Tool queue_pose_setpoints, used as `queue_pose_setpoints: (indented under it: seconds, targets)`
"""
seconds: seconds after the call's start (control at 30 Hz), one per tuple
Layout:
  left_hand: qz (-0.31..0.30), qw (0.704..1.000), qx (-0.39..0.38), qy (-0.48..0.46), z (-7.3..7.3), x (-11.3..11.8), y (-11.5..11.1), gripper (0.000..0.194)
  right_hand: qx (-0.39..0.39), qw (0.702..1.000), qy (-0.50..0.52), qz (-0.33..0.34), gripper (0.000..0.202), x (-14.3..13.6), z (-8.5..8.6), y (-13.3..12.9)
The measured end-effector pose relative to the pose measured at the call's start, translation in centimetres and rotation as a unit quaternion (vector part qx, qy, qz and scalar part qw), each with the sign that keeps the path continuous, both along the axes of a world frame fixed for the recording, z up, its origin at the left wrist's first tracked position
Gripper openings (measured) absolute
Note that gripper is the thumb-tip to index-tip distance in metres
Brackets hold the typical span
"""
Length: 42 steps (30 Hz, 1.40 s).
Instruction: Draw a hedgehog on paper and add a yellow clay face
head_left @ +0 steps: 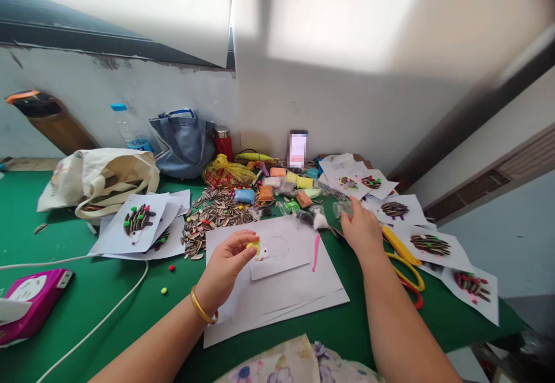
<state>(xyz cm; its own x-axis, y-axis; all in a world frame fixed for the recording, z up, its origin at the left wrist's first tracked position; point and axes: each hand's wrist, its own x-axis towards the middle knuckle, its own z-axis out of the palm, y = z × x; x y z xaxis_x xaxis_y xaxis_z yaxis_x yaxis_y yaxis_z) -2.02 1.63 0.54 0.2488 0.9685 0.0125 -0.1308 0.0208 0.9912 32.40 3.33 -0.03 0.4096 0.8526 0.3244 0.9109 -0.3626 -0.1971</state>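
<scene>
Yellow clay (254, 248) is pinched between the thumb and fingers of my left hand (229, 261), over the left edge of a small white card (284, 264). The card bears a dotted hedgehog outline and lies on larger white sheets (303, 299). My right hand (362, 227) reaches to the right of the sheets, beside a clear plastic bag (342, 209); its fingertips are partly hidden, so its hold cannot be made out. A pink tool (316, 252) lies between the hands on the paper.
Sunflower seeds (221, 212) are heaped behind the sheets, beside coloured clay packs (266, 192). Seed-covered hedgehog cards (429, 244) lie right and left. Yellow scissors (405, 256) rest by my right forearm. A phone (297, 149) and bags (184, 143) stand along the wall.
</scene>
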Motion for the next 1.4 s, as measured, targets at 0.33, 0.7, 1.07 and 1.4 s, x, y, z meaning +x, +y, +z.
queue_pose_setpoints:
  seconds: [0.33,0.7,1.07,1.4]
  targets:
    - [-0.013,0.991,-0.102,-0.083,0.6,0.1,-0.3,0.046,0.091,0.994,-0.046,0.027,0.044,-0.7,1.9,0.8]
    - [-0.018,0.988,-0.126,-0.087,0.9,0.3,-0.6,0.039,-0.151,0.968,-0.083,0.179,0.036,-4.1,4.1,14.5]
    - [-0.025,0.996,-0.076,-0.048,0.6,0.1,-0.7,0.03,-0.166,0.968,-0.072,0.172,0.043,-4.0,4.0,17.0]
    - [0.035,0.993,0.039,0.104,1.0,-0.3,-0.6,0.038,0.019,0.88,0.113,0.461,0.038,-12.3,5.4,2.6]
